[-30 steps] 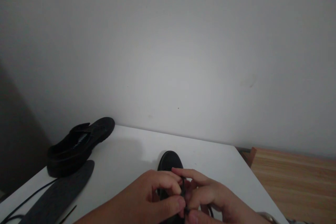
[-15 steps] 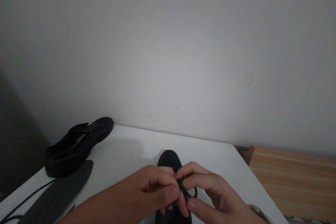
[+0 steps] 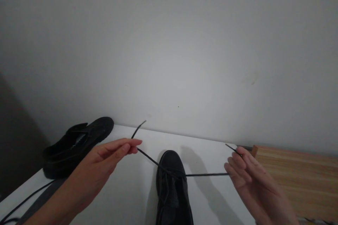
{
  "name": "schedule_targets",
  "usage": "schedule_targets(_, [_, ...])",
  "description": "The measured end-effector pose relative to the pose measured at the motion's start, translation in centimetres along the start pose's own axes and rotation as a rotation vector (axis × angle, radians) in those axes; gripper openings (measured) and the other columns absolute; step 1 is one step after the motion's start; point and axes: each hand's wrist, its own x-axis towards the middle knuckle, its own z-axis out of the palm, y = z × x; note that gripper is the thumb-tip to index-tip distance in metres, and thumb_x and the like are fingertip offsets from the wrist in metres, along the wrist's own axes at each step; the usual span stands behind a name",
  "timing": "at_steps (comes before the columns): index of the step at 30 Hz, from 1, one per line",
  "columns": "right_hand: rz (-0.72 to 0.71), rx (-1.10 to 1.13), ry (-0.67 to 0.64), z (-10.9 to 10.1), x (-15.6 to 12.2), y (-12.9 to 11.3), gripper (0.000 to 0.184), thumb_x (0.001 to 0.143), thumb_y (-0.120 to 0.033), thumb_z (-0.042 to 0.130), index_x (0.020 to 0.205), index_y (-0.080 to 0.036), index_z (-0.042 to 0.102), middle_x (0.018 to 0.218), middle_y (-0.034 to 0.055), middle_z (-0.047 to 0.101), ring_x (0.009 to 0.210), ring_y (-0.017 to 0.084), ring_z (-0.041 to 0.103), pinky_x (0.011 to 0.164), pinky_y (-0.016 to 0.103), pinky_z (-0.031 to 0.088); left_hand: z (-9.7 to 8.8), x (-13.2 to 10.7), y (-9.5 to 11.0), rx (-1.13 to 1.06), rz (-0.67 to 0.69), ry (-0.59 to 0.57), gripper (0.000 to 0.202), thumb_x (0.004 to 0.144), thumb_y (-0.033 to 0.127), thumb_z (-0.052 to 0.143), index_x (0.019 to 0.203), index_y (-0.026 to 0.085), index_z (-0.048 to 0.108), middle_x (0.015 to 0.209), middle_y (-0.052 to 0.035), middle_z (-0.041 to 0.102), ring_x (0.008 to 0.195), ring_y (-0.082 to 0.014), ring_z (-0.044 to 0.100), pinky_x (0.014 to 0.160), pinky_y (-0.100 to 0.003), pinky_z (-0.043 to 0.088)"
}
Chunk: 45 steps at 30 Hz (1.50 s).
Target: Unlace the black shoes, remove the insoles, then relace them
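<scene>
A thin black lace (image 3: 207,174) is held stretched from a black, round-toed shoe (image 3: 172,161).
One end is pinched by the left hand (image 3: 113,156), the other gripped by the right hand (image 3: 252,177); the shoe is set upright on a white tabletop (image 3: 113,197) between them.

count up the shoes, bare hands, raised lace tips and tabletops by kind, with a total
Shoes: 2 (centre shoe, far-left shoe)
Bare hands: 2 (left hand, right hand)
Raised lace tips: 2 (left tip, right tip)
White tabletop: 1
Total: 7
</scene>
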Motion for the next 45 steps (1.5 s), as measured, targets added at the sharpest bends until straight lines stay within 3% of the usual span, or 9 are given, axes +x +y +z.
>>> schedule_targets(3, [0.015, 0.029, 0.021, -0.1, -0.5, 0.3, 0.031, 0.075, -0.033, 0.076, 0.103, -0.022, 0.071, 0.062, -0.0054, 0.034, 0.049, 0.007, 0.027, 0.044, 0.018, 0.039, 0.1, 0.0, -0.5, -0.064, -0.036, 0.093, 0.035, 0.076, 0.053, 0.073, 0.1, 0.028, 0.076, 0.104, -0.0015, 0.075, 0.112, -0.024, 0.061, 0.115, -0.042, 0.032])
schedule_targets(5, [0.041, 0.016, 0.04, -0.6, -0.8, 0.8, 0.038, 0.08, -0.036, 0.071, 0.115, -0.021, 0.066, 0.062, -0.0056, 0.032, 0.05, 0.008, 0.024, 0.044, 0.018, 0.035, 0.1, 0.1, -0.6, -0.246, -0.037, 0.171, 0.039, 0.069, 0.052, 0.079, 0.097, 0.026, 0.077, 0.094, -0.0026, 0.077, 0.104, -0.0225, 0.064, 0.112, -0.038, 0.037])
schedule_targets(10, [0.069, -0.117, 0.004, -2.6, -1.2, 1.7, 0.044, 0.088, -0.04, 0.064, 0.127, -0.022, 0.056, 0.059, -0.0053, 0.035, 0.053, 0.009, 0.028, 0.05, 0.02, 0.033, -0.4, 0.4, -0.6, -0.641, -0.04, 0.264, 0.035, 0.058, 0.031, 0.088, 0.089, 0.019, 0.077, 0.069, -0.0008, 0.071, 0.077, -0.0177, 0.068, 0.084, -0.026, 0.059])
schedule_targets(16, [0.012, -0.36, -0.041, -5.1, -1.1, 2.5, 0.045, 0.089, -0.045, 0.062, 0.128, -0.023, 0.052, 0.058, -0.0051, 0.041, 0.055, 0.011, 0.031, 0.052, 0.023, 0.028, -0.8, 0.1, -1.0, -0.705, -0.052, 0.269, 0.039, 0.057, 0.025, 0.087, 0.093, 0.018, 0.075, 0.058, 0.0046, 0.057, 0.057, -0.0103, 0.054, 0.057, -0.019, 0.057])
schedule_targets(20, [0.049, -0.577, -0.156, -5.2, -1.0, 2.9, 0.036, 0.092, -0.05, 0.056, 0.115, -0.023, 0.057, 0.064, -0.0018, 0.054, 0.056, 0.011, 0.037, 0.053, 0.024, 0.028, -0.8, 0.0, -1.3, -0.587, -0.075, 0.162, 0.041, 0.066, 0.037, 0.083, 0.102, 0.021, 0.073, 0.061, 0.004, 0.058, 0.056, -0.009, 0.049, 0.052, -0.017, 0.049])
schedule_targets(24, [0.053, -0.736, -0.287, -3.6, -1.1, 3.6, 0.03, 0.092, -0.051, 0.057, 0.096, -0.021, 0.062, 0.069, 0.001, 0.06, 0.065, 0.015, 0.051, 0.061, 0.026, 0.039, -0.2, -0.1, -1.8, -0.181, -0.049, 0.034, 0.026, 0.073, 0.043, 0.076, 0.089, 0.021, 0.075, 0.077, -0.0021, 0.071, 0.07, -0.0142, 0.059, 0.063, -0.021, 0.049])
schedule_targets(31, [-0.089, -1.007, -0.457, -1.0, -1.1, 6.3, 0.023, 0.095, -0.038, 0.051, 0.084, -0.02, 0.062, 0.077, 0.0019, 0.057, 0.065, 0.014, 0.051, 0.057, 0.024, 0.038, 4.1, -1.6, -1.8, 0.318, 0.057, -0.239, 0.015, 0.08, 0.037, 0.066, 0.078, 0.024, 0.073, 0.075, 0.0011, 0.07, 0.071, -0.0172, 0.061, 0.068, -0.026, 0.044])
schedule_targets(37, [-0.229, -1.149, -0.517, -0.3, -1.4, 7.3, 0.017, 0.095, -0.024, 0.046, 0.084, -0.02, 0.058, 0.079, 0.0022, 0.057, 0.065, 0.014, 0.051, 0.055, 0.022, 0.039, 6.6, -2.0, -2.6, 0.38, 0.124, -0.265, 0.012, 0.081, 0.031, 0.064, 0.078, 0.024, 0.073, 0.074, 0.001, 0.069, 0.067, -0.0153, 0.06, 0.064, -0.024, 0.042])
schedule_targets(45, [-0.301, -1.231, -0.584, 0.0, -1.6, 7.6, 0.016, 0.093, -0.013, 0.043, 0.091, -0.02, 0.057, 0.087, 0.0039, 0.058, 0.076, 0.015, 0.058, 0.063, 0.024, 0.045, 6.9, -2.4, -4.0, 0.454, 0.195, -0.234, 0.015, 0.086, 0.031, 0.059, 0.081, 0.024, 0.071, 0.077, 0.0006, 0.068, 0.066, -0.0148, 0.059, 0.063, -0.024, 0.043])
